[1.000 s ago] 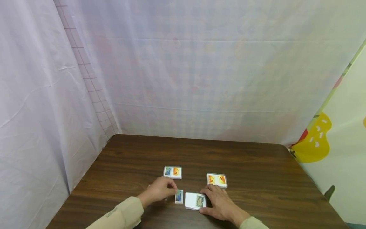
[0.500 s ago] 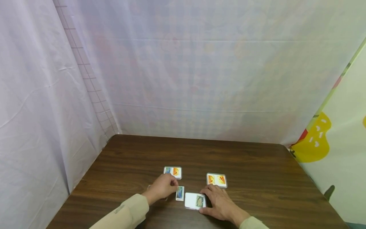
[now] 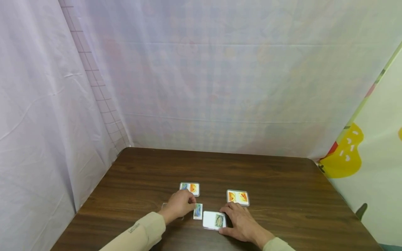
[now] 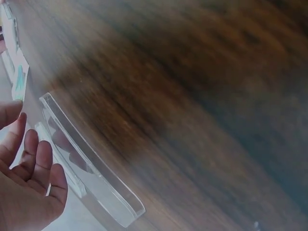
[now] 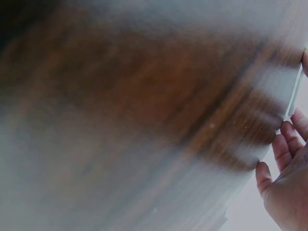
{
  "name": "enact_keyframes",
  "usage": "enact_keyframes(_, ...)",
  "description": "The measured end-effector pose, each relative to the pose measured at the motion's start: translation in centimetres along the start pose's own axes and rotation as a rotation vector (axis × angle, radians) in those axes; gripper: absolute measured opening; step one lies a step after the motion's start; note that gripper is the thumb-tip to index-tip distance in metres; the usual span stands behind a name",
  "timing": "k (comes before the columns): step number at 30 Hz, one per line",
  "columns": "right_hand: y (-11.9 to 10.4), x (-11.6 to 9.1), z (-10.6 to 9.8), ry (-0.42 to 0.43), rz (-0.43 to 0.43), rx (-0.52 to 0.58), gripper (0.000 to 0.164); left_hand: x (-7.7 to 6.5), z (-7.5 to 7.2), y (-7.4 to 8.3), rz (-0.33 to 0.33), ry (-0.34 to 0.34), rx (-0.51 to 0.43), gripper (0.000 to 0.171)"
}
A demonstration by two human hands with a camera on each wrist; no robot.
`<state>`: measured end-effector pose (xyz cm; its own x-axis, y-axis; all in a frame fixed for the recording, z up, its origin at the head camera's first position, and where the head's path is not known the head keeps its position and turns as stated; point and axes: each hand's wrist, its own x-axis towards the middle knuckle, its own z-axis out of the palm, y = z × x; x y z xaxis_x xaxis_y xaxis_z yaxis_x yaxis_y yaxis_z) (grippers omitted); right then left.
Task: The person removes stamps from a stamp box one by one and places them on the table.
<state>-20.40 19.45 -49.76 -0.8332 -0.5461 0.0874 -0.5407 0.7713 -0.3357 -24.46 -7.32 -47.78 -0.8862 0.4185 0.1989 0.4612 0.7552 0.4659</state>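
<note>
My left hand (image 3: 180, 204) pinches a small picture card (image 3: 198, 211) between thumb and index finger. The card has a blue-green picture and a white border. In the left wrist view, the same card (image 4: 20, 79) stands out past the fingertips, and the other fingers curl loosely above a clear plastic tray (image 4: 96, 168). My right hand (image 3: 240, 223) holds a flat clear case (image 3: 208, 219) by its right end, thumb at the near edge and index finger at the far edge. A white face with a green picture shows on the case.
Behind my left hand lies a flat case (image 3: 194, 189) with a blue and an orange picture, partly covered. Another case (image 3: 238, 197) with two orange pictures lies beyond my right hand. The brown wooden table (image 3: 150, 167) ends at a pale curtain (image 3: 213, 97).
My left hand has moved slightly away from me and to the right with the small picture card, now covering more of the case behind. My right hand has stayed in place.
</note>
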Motion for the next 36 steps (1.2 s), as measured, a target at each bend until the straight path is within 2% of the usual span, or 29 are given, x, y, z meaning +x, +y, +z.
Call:
enact_keyframes(11, -0.1, 0.0, -0.1, -0.009, 0.011, 0.003, 0.064, 0.0, -0.1, -0.3, 0.013, 0.026, -0.017, 0.008)
enact_keyframes(30, -0.1, 0.0, 0.0, 0.000, 0.004, 0.017, 0.063, 0.5, -0.3, 0.3, -0.017, 0.002, -0.090, 0.011)
enact_keyframes(36, -0.1, 0.0, -0.1, -0.008, 0.008, 0.018, 0.063, 0.4, -0.5, 0.7, 0.031, 0.023, -0.145, 0.011)
